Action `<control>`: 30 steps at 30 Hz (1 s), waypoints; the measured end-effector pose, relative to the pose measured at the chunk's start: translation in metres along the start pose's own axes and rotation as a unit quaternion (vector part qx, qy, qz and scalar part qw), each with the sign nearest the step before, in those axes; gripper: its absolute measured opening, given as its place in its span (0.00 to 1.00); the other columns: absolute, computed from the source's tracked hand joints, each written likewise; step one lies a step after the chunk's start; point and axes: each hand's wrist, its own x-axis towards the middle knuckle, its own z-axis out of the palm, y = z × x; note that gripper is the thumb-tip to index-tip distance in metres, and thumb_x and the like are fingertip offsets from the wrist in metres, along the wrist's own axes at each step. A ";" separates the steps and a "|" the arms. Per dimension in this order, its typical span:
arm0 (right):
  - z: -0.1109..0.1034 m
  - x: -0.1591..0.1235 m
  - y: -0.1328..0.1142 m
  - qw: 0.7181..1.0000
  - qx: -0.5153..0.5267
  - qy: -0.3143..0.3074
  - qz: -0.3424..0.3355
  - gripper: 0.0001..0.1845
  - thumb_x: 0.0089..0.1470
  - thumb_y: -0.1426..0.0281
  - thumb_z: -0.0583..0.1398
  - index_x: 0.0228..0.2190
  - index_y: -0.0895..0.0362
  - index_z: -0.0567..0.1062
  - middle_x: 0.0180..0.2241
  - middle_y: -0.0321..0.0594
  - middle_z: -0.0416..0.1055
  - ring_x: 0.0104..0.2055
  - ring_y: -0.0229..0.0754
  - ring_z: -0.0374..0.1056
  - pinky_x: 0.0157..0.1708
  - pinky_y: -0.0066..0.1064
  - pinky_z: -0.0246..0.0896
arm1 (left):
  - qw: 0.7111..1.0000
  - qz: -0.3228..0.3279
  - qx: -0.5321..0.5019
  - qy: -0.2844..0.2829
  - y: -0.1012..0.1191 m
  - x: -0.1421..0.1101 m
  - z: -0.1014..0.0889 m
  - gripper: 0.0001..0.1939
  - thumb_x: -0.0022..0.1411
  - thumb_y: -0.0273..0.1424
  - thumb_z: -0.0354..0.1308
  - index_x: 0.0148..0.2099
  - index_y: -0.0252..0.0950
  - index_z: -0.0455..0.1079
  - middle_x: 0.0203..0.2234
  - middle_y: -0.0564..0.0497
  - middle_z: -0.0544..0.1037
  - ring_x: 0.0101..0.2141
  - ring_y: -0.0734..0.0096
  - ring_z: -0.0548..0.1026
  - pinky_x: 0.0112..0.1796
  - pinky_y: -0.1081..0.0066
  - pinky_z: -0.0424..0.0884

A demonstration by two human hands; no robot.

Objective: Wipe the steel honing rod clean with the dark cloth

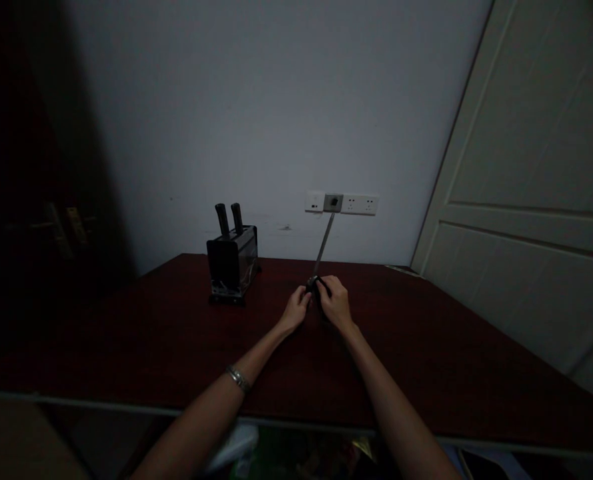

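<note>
Both my hands meet over the middle of the dark red table (271,373). Between them is a dark, small-looking end piece, mostly covered by fingers. A long, straight, thin grey metal strip or rod (324,243) rises from it, slanting away towards the wall. My left hand (295,309) pinches the dark end from the left. From the right, my right hand (335,301) closes its bent fingers on the same piece. Whether the thin piece is a blade or a rod I cannot tell in this dim light.
Left of my hands stands a black and metal block (232,265) with two black handles (229,219) sticking up. A row of sockets (359,205) sits on the wall behind. A pale door (521,200) borders the right side; things lie below the table's front edge.
</note>
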 end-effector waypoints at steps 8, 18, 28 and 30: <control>0.001 0.003 0.001 0.988 0.082 0.046 0.123 0.17 0.55 0.61 0.52 0.27 0.58 0.73 0.27 0.41 0.71 0.31 0.41 0.65 0.33 0.31 0.58 | 0.999 -0.007 -0.042 0.018 -0.005 0.003 -0.001 0.03 0.57 0.28 0.54 0.32 0.34 0.61 0.25 0.55 0.68 0.29 0.75 0.68 0.34 0.75 0.64; 0.004 0.004 0.012 0.982 0.094 0.063 0.152 0.17 0.53 0.60 0.53 0.31 0.59 0.76 0.33 0.45 0.74 0.36 0.44 0.67 0.38 0.33 0.59 | 0.998 -0.027 -0.059 -0.004 -0.002 0.000 0.003 0.05 0.54 0.27 0.55 0.32 0.35 0.61 0.24 0.55 0.69 0.28 0.75 0.68 0.33 0.75 0.64; 0.002 0.000 0.003 0.999 0.037 0.004 0.035 0.12 0.55 0.66 0.53 0.31 0.56 0.76 0.32 0.44 0.73 0.37 0.44 0.65 0.39 0.35 0.59 | 0.998 -0.030 -0.044 0.020 -0.006 0.000 0.003 0.07 0.53 0.25 0.55 0.31 0.36 0.57 0.24 0.56 0.68 0.28 0.75 0.67 0.32 0.76 0.62; 0.001 0.000 0.001 0.999 0.028 0.000 0.020 0.12 0.55 0.66 0.53 0.30 0.56 0.75 0.32 0.44 0.72 0.37 0.44 0.64 0.39 0.36 0.60 | 0.998 -0.029 -0.040 0.030 -0.007 0.000 0.002 0.08 0.53 0.25 0.55 0.31 0.36 0.57 0.24 0.56 0.68 0.28 0.76 0.67 0.32 0.76 0.62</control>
